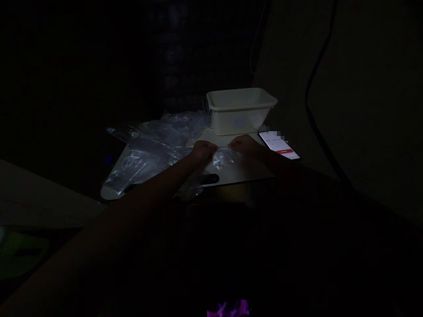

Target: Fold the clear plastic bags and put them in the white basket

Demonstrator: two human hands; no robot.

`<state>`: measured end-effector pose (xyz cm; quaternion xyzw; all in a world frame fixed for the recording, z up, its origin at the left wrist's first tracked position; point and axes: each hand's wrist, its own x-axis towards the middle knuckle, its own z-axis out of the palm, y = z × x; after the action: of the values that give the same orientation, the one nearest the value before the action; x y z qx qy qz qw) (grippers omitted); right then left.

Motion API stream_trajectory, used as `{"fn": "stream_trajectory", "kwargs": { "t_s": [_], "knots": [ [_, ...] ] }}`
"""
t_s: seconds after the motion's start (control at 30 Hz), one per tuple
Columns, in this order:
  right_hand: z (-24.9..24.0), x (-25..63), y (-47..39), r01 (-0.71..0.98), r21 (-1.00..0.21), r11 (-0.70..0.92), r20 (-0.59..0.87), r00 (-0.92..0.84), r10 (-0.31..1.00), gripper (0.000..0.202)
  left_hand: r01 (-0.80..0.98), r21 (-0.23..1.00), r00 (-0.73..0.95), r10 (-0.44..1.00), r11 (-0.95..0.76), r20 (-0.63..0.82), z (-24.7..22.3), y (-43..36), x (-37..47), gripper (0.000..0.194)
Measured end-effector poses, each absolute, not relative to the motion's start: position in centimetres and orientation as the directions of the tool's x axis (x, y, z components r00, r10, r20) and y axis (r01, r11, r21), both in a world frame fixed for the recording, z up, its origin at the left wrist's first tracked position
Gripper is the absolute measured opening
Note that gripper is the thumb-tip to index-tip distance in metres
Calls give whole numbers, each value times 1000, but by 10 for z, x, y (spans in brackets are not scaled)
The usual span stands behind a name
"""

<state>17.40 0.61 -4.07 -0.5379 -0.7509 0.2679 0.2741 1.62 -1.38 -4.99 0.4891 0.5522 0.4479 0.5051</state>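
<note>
Both hands meet over the middle of a small white table (244, 173) in a very dark room. Between them hangs a clear plastic bag (224, 157), crinkled and shiny. My left hand (203, 150) pinches the bag's upper left edge, fingers closed. The upper right edge is gripped by my right hand (243, 144), also closed. Whether the bag holds anything is too dark to tell. A spread pile of clear plastic bags (148, 147) covers the table's left side, beside my left hand.
A pale plastic tub (236, 122) stands at the back of the table. A lit phone (280, 145) lies at the right edge. Near the front edge is a dark oval slot (210, 178). A dark cable (309, 110) hangs at the right.
</note>
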Motion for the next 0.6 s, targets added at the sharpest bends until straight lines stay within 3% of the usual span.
{"fn": "stream_trajectory", "kwargs": {
  "t_s": [0.27,0.6],
  "knots": [
    [-40,170,4,640,-708,299,90,-338,937,15,8,994,56,993,107,-108,-54,-13,18,6],
    [-40,173,5,573,-781,249,135,-236,962,18,52,992,81,990,115,-119,-55,-15,19,22]
  ]
}}
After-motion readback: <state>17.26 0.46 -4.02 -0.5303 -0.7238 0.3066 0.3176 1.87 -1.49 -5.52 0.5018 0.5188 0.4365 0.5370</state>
